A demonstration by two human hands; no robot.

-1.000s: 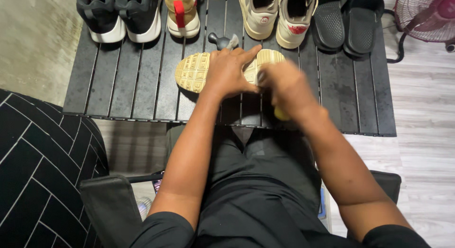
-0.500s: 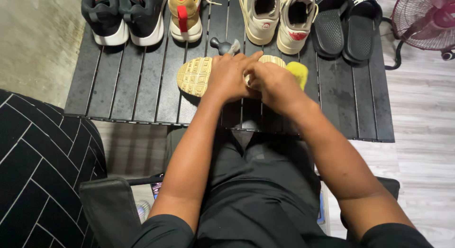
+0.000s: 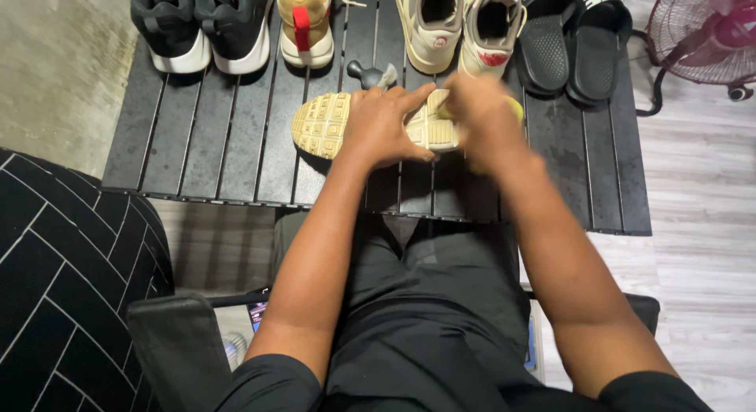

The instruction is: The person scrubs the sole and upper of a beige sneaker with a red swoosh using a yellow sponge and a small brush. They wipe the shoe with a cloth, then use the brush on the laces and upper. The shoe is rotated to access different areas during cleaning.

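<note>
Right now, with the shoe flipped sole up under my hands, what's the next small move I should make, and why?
Probably slide the right hand with its yellow-green pad toward the toe end of the tan sole. The left hand pins the middle of the shoe on the black slatted table, and the right works only at the heel end, so the toe tread lies bare and unreached.

Black short sleeves, black trousers
</note>
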